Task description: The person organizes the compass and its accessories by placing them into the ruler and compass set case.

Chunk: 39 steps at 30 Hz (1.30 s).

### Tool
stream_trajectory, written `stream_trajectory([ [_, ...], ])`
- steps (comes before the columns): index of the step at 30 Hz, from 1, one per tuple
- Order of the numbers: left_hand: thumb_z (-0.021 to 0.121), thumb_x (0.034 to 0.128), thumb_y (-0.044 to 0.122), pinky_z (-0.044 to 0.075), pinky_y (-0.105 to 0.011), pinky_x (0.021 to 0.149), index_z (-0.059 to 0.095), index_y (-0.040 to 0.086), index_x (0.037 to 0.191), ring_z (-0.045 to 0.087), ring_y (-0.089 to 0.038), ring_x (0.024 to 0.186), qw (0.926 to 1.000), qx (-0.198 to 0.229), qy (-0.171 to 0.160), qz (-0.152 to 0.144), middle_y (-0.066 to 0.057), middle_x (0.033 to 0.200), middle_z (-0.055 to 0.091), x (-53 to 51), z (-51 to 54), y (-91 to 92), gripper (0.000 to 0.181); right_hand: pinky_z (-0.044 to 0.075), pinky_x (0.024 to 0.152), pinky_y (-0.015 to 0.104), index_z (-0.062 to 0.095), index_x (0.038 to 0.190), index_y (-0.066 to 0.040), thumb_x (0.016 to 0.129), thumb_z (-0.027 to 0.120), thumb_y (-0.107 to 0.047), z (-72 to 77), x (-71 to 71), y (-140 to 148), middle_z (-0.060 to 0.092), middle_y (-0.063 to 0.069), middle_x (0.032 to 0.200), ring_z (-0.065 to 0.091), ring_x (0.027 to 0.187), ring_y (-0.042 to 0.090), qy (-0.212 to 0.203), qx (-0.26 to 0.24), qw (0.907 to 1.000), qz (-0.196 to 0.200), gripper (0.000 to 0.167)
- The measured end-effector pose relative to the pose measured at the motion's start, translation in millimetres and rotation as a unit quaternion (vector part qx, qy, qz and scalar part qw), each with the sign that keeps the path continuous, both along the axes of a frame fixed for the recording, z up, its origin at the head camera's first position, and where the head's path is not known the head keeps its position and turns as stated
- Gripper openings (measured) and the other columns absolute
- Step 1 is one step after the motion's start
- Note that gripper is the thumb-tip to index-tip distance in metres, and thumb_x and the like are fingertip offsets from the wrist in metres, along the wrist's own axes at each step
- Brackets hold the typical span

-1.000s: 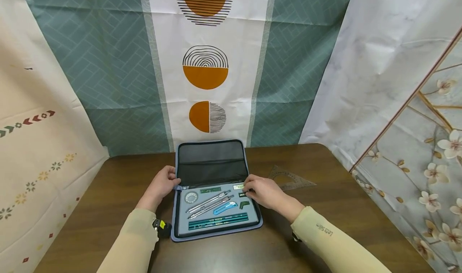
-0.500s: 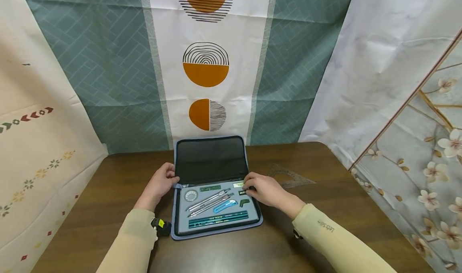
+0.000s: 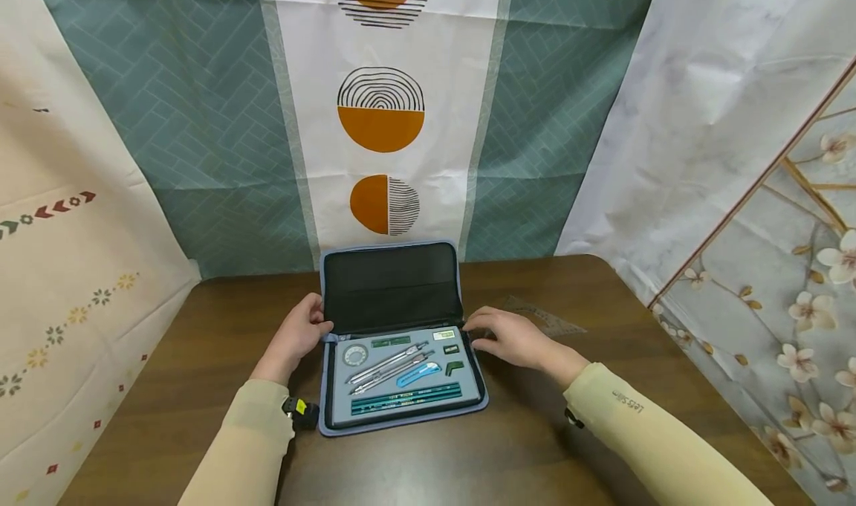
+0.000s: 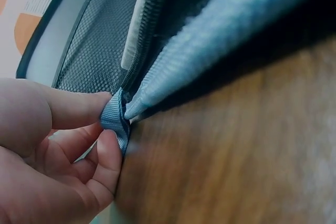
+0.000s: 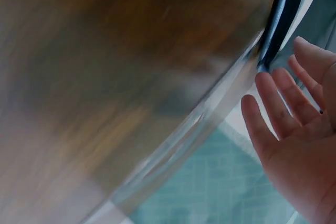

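A blue zip case (image 3: pixel 401 415) lies open on the table, its dark lid (image 3: pixel 391 287) raised at the back. Set in its grey insert are two compasses (image 3: pixel 388 367), a blue utility knife (image 3: pixel 419 374), green pencils (image 3: pixel 406 400), a round dial-like piece (image 3: pixel 355 354), an eraser (image 3: pixel 443 335) and small dark green pieces. At the hinge's left end, my left hand (image 3: pixel 297 335) pinches a blue fabric loop (image 4: pixel 113 114) between thumb and fingers. My right hand (image 3: pixel 511 336) is at the case's right edge, fingers loosely extended and nothing held, as the right wrist view (image 5: pixel 294 124) shows.
A clear set square (image 3: pixel 548 320) lies on the brown table (image 3: pixel 428 469) behind my right hand. Patterned cloth (image 3: pixel 221 157) hangs behind the table, and more cloth stands at both sides.
My right hand has left the small dark green piece near the insert's right side and moved right to the case's edge. My left hand stays at the hinge.
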<state>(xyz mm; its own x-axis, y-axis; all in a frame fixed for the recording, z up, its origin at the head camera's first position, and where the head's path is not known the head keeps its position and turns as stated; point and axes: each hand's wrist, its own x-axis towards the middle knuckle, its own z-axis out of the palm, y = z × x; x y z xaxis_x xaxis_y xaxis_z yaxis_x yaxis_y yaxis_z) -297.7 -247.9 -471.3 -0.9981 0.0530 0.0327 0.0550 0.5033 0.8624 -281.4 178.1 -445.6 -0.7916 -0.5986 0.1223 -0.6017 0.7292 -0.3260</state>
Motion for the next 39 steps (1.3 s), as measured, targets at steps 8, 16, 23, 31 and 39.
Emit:
stream_trajectory([
  [8, 0.065, 0.1076, -0.003, 0.041, -0.050, 0.087, 0.050, 0.001, 0.126, 0.050, -0.040, 0.110, 0.9999, -0.010, -0.004, 0.004, -0.017, 0.108, 0.048, 0.2, 7.2, -0.9, 0.025, 0.059, 0.101, 0.057, 0.076, 0.135, -0.007, 0.104, 0.080, -0.018, 7.9, -15.8, 38.4, 0.072, 0.009, 0.134, 0.071, 0.123, 0.033, 0.037, 0.035, 0.9945, -0.091, 0.034],
  [16, 0.065, 0.1071, -0.004, 0.040, -0.049, 0.087, 0.050, 0.002, 0.124, 0.050, -0.040, 0.110, 0.9999, -0.010, -0.004, 0.001, -0.017, 0.107, 0.048, -2.5, 3.8, -4.6, 0.023, 0.058, 0.100, 0.060, 0.072, 0.140, -0.003, 0.102, 0.082, -0.018, 6.7, -29.9, 67.3, 0.071, 0.017, 0.138, 0.069, 0.127, 0.040, 0.019, 0.081, 0.9844, -0.155, 0.042],
  [23, 0.066, 0.1071, -0.003, 0.040, -0.049, 0.086, 0.049, 0.002, 0.122, 0.050, -0.040, 0.109, 0.9999, -0.016, -0.004, -0.001, -0.017, 0.108, 0.048, -1.6, 1.4, -4.3, 0.023, 0.059, 0.100, 0.058, 0.068, 0.143, 0.003, 0.102, 0.082, -0.020, 7.2, -48.5, 79.9, 0.069, 0.024, 0.142, 0.068, 0.128, 0.044, -0.017, 0.142, 0.9726, -0.183, 0.049],
  [31, 0.066, 0.1070, -0.003, 0.040, -0.050, 0.086, 0.049, 0.001, 0.122, 0.050, -0.039, 0.109, 0.9999, -0.010, 0.001, -0.003, -0.017, 0.108, 0.048, 1.4, 2.7, -2.4, 0.023, 0.060, 0.098, 0.057, 0.073, 0.135, 0.005, 0.100, 0.084, -0.021, 15.6, -63.0, 85.5, 0.072, 0.025, 0.137, 0.071, 0.120, 0.044, -0.060, 0.182, 0.9617, -0.196, 0.045],
  [39, 0.065, 0.1073, -0.003, 0.039, -0.050, 0.086, 0.049, 0.002, 0.122, 0.049, -0.038, 0.109, 0.9999, -0.007, -0.004, -0.007, -0.016, 0.107, 0.048, 3.2, 4.5, 0.5, 0.022, 0.063, 0.092, 0.054, 0.076, 0.126, 0.005, 0.096, 0.089, -0.023, 18.8, -70.1, 89.7, 0.076, 0.022, 0.126, 0.075, 0.103, 0.036, -0.082, 0.184, 0.9567, -0.211, 0.043],
])
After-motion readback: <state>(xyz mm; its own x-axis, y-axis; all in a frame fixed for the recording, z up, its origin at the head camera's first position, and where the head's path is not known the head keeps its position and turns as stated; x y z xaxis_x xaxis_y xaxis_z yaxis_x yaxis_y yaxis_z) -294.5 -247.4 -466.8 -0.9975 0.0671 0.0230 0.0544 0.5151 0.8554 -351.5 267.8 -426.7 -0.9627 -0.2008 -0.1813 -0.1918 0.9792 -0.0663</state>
